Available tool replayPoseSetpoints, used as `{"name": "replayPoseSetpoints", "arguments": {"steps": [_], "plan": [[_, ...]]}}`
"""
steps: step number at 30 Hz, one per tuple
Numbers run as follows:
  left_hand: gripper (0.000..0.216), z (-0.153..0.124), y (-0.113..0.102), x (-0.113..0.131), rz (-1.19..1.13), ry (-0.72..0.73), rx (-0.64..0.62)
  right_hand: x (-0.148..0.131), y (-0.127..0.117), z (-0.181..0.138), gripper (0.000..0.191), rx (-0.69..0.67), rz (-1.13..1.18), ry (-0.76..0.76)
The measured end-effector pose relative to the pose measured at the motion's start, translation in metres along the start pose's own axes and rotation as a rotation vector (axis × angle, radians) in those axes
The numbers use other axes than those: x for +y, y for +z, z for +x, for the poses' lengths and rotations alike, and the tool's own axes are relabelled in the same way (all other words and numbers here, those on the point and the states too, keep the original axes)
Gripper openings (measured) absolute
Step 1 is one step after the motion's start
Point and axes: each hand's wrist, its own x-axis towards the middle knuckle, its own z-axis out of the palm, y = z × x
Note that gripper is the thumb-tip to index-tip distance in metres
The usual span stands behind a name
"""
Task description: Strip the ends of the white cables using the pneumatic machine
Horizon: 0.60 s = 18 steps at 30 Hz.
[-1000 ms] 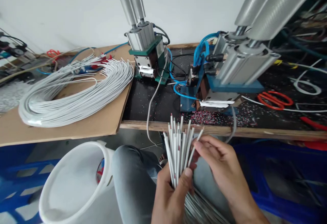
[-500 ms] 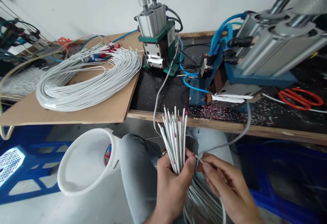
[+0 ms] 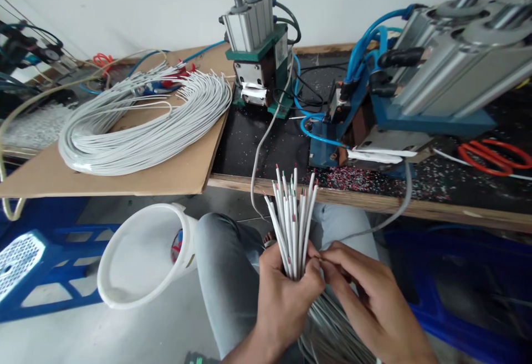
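My left hand (image 3: 286,292) is wrapped round a bundle of white cables (image 3: 293,220), whose ends point up with small red and green wire tips. My right hand (image 3: 357,286) is closed in a pinch beside my left thumb. Its fingertips meet the left hand's at the right side of the bundle. The cable end between them is mostly hidden by the fingers. Below both hands, the grey-white lengths of cable (image 3: 332,331) hang down over my lap.
A big coil of white cable (image 3: 145,148) lies on cardboard (image 3: 195,173) on the bench. Two pneumatic machines, one green (image 3: 260,48) and one blue (image 3: 432,114), stand on the black bench top. A white bucket (image 3: 103,275) and blue stools (image 3: 62,264) are below. Orange-handled scissors (image 3: 494,156) lie right.
My right fingers have come closer to my left thumb, and the cable end they pinch is now mostly covered. The bundle has shifted slightly to the right in view.
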Motion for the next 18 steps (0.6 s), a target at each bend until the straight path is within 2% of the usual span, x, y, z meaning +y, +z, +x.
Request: {"name": "replayPoseSetpoints", "arguments": {"steps": [3,6,8,10,15,18], "plan": [[0.008,0.001,-0.004,-0.006,0.035,0.045,-0.003,-0.002,-0.008,0.002,0.019,-0.043,-0.223,-0.166],[0.011,0.003,-0.007,-0.009,0.086,0.049,-0.074,-0.001,-0.019,0.001,0.021,-0.069,-0.478,-0.364],[0.011,0.005,-0.008,-0.007,0.126,0.062,-0.126,0.000,-0.025,0.001,0.022,-0.100,-0.535,-0.427],[0.009,0.007,-0.009,-0.004,0.147,0.058,-0.161,0.003,-0.029,0.003,0.023,-0.128,-0.471,-0.372],[0.006,0.009,-0.009,-0.006,0.144,0.012,-0.163,0.018,-0.019,0.003,0.024,-0.213,-0.019,-0.011],[0.006,0.008,-0.005,-0.008,0.133,0.016,-0.129,0.027,0.002,-0.007,0.034,-0.126,0.330,0.182]]}}
